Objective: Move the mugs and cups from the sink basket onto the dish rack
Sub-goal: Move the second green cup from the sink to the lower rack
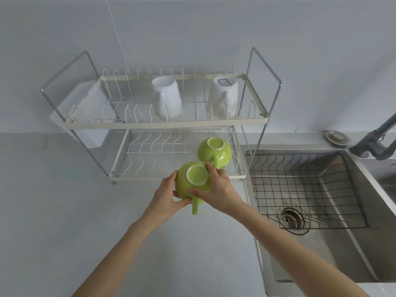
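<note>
An upside-down green cup (194, 181) with its handle pointing toward me is held between both my hands, just in front of the dish rack's lower shelf (150, 176). My left hand (169, 195) grips its left side and my right hand (218, 189) its right side and base. A second green cup (214, 152) sits upside down on the right of the lower shelf. Two white mugs (166, 97) (224, 97) stand upside down on the upper shelf. The black wire sink basket (304, 189) holds nothing.
The steel sink (342, 243) lies to the right with a drain and a dark faucet (377, 142) at its far edge. A white cutlery holder (85, 116) hangs on the rack's left end. Grey countertop (64, 211) spreads on the left.
</note>
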A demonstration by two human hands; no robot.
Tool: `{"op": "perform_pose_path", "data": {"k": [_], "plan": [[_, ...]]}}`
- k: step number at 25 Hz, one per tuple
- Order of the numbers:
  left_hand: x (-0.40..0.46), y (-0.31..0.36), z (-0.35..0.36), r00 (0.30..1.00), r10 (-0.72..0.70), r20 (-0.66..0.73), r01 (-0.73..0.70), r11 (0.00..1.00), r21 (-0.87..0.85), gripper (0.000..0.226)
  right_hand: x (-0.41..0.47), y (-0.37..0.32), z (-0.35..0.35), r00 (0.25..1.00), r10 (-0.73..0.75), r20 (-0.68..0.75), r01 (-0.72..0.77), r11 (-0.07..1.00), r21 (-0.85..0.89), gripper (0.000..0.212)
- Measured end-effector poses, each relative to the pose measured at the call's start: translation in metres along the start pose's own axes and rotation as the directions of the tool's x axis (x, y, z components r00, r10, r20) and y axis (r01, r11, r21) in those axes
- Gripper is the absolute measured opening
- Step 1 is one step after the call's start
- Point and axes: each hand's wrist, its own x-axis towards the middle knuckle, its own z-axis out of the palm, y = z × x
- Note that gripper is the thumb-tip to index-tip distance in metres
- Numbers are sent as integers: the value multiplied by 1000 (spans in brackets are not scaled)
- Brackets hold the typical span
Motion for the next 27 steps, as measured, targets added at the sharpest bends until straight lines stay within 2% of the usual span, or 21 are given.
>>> {"op": "perform_pose_path", "data": {"k": [7,11,16,22,27], "plan": [[49,-30,-52,999,-28,-17,28,1000,-5,88,57,-43,23,999,38,23,-38,999,-11,88],[83,-42,-72,999,-41,-11,42,998,47,83,95,-57,35,997,69,22,-69,998,-11,88],[106,-53,-75,997,-83,5,83,994,69,78,129,-60,40,996,67,59,-59,991,-120,88],[108,-61,-77,994,-106,29,105,994,40,74,137,-57,47,997,43,70,-27,977,-210,88],[110,-57,-80,986,-136,92,127,987,97,76,134,-57,40,996,18,88,4,969,-248,82]]}}
